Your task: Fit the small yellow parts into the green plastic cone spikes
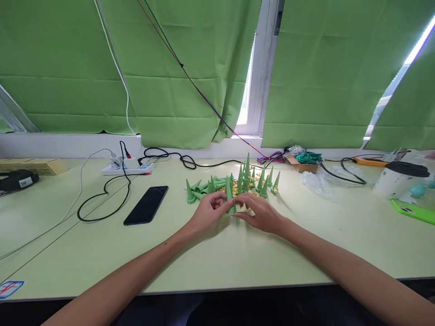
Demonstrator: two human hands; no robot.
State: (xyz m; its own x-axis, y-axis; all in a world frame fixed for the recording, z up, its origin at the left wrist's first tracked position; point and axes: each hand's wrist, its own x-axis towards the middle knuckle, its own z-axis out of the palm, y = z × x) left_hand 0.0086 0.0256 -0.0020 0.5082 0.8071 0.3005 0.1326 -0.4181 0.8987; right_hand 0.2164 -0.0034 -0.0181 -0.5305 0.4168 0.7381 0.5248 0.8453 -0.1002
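A green plastic cone-shaped spike (229, 191) stands point up between my two hands. My left hand (211, 209) is closed, with its thumb and fingers pinching the spike from the left. From the right, the curled fingertips and thumb of my right hand (261, 213) meet the spike near its base. Just behind the hands, several more green spikes (246, 174) stand upright, and others lie in a heap (204, 186) to the left. Small pale yellow pieces (253, 179) are scattered among them. My fingers hide part of the spike's lower end.
A black phone (147, 206) lies left of the hands. Further back are a white power strip (127, 168) and black cables (102, 218). On the right are a small cardboard box (301, 165), clear plastic bags (317, 183), a lidded cup (398, 181) and a green-cased phone (413, 211).
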